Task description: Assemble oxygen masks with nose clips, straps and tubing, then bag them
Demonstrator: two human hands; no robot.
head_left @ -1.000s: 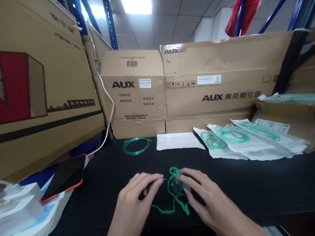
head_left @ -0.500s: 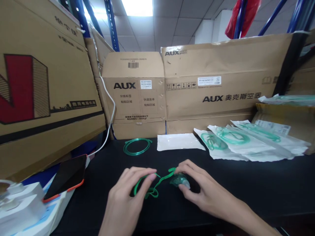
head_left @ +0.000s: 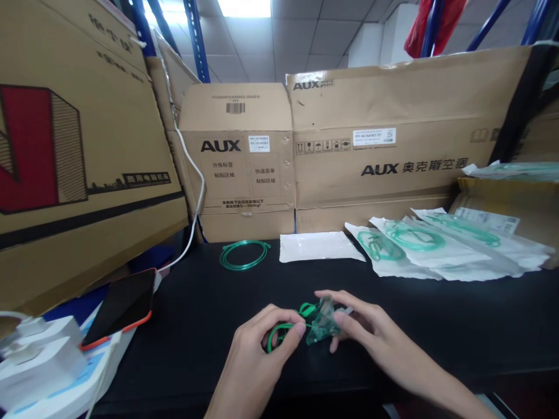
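My left hand (head_left: 266, 343) pinches a green elastic strap (head_left: 276, 333) between thumb and fingertips, with a loop of it hanging inside the palm. The pinched end lies right against the edge of a clear green oxygen mask (head_left: 322, 323). Whether it passes through the mask's side hole is too small to tell. My right hand (head_left: 364, 323) grips the mask from the right, thumb in front and fingers behind. A pale connector pokes out by the right thumb. More of the strap bunches at the mask's upper left.
A coil of green tubing (head_left: 244, 256) lies at the back of the black table (head_left: 209, 314). Beside it are a flat white pouch (head_left: 321, 247) and several packed mask sets (head_left: 419, 238). A phone (head_left: 122, 308) and white plugs (head_left: 43, 349) sit at left; cardboard boxes (head_left: 244, 157) wall the back.
My left hand has moved right, bringing the strap end up to the mask. My right hand has turned the mask so its body faces left.
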